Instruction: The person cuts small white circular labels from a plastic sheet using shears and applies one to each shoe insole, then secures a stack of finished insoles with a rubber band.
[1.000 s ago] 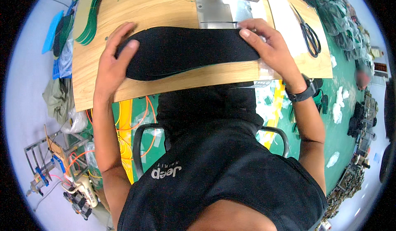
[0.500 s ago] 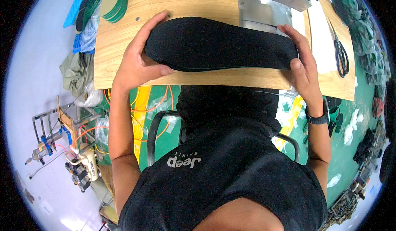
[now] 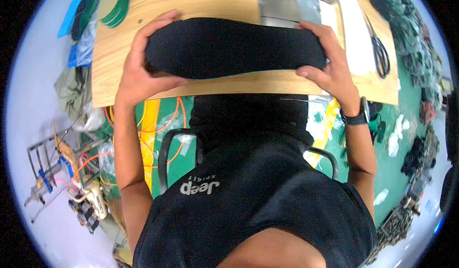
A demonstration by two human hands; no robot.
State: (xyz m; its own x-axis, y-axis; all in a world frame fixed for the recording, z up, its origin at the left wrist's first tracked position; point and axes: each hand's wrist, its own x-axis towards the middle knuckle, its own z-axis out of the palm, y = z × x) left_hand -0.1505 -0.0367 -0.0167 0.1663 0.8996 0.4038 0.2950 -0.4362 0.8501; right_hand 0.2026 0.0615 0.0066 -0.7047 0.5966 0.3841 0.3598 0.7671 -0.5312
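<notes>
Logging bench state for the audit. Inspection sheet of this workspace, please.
Surface: wooden bench top, pale grain, bare near its front edge.
Job's things: black insole, long and flat, lying crosswise on the bench.
Clutter: stack of green insoles far left; scissors on white sheet at right.
Grips: left hand on one end of the insole, right hand on the other; black watch on right wrist.
Cables: orange cables under the bench.
Surroundings: green floor, black chair frame.

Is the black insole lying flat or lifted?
Cannot tell: the insole lies lengthwise over the board, left hand and right hand gripping its ends.
</notes>
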